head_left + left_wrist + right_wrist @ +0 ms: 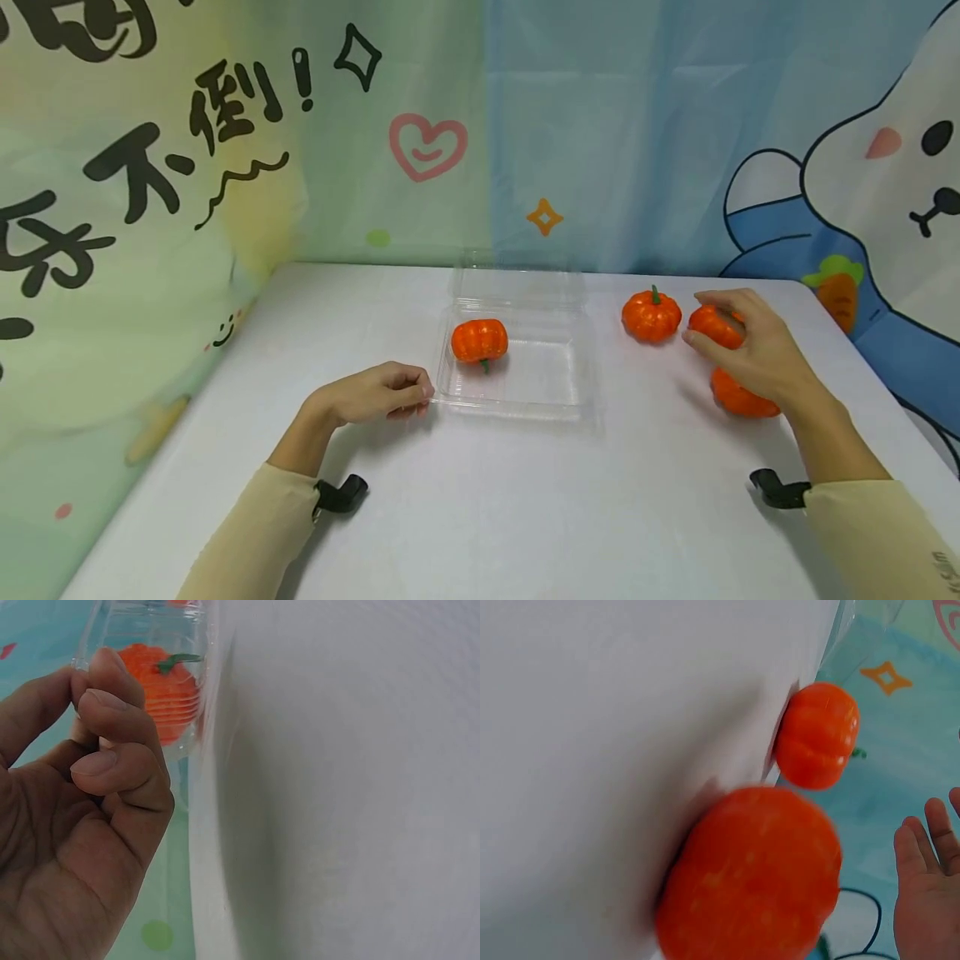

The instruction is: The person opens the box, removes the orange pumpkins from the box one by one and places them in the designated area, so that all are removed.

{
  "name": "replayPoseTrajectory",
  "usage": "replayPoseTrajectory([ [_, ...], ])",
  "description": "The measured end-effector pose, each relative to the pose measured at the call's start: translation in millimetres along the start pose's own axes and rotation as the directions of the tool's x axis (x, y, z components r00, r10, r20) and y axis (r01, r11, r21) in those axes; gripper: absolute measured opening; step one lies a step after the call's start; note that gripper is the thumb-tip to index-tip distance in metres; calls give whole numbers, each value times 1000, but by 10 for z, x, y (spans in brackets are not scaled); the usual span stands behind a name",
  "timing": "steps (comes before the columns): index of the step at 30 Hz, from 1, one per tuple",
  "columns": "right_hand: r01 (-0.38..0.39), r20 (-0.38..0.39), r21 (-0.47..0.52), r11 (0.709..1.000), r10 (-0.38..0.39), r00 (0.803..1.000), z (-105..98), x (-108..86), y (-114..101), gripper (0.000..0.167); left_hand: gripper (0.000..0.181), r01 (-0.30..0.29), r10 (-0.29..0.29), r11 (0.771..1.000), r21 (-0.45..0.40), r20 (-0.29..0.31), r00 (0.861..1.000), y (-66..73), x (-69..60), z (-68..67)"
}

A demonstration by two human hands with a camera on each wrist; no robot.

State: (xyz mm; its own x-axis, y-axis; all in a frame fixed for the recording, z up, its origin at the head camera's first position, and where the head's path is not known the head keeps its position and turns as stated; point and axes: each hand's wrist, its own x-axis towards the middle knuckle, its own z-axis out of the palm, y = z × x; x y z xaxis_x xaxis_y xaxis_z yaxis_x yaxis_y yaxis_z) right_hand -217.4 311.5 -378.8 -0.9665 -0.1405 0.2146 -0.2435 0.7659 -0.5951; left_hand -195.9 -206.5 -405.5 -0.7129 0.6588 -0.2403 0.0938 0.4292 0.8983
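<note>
At the front left corner of a clear plastic box [551,367], my left hand [382,392] pinches the rim between thumb and finger. Its other fingers [120,769] curl loosely in the left wrist view. An orange mini pumpkin [478,340] with a green stem lies on its side in the box's left part. My right hand [750,342] reaches over the middle loose pumpkin [714,327], thumb and fingers apart; contact is unclear. In the right wrist view the visible fingers of that hand [930,885] look fairly straight.
Another pumpkin [651,315] stands upright left of the right hand. One more pumpkin [742,396] lies partly under that hand's wrist. The box's lid [517,287] is folded back toward the printed curtain [600,150] behind the white table [525,517].
</note>
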Motion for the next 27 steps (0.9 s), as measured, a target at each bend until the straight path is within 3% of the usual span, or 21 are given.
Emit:
replayPoseTrajectory([
  [9,106,14,24,994,-106,994,192,170,-227,58,24,17,-17,1000,-9,7,1000,-2,-12,24],
  [19,234,22,88,968,-236,971,372,411,-520,49,24,1,-1,1000,8,-2,1000,-11,-17,-16],
  [22,296,14,92,951,-298,954,428,475,-601,47,24,-5,5,1000,17,-1,1000,-23,-8,-20],
  [27,435,1,117,893,-438,899,523,580,-767,47,26,-6,6,1000,17,1,1000,-45,4,-18],
])
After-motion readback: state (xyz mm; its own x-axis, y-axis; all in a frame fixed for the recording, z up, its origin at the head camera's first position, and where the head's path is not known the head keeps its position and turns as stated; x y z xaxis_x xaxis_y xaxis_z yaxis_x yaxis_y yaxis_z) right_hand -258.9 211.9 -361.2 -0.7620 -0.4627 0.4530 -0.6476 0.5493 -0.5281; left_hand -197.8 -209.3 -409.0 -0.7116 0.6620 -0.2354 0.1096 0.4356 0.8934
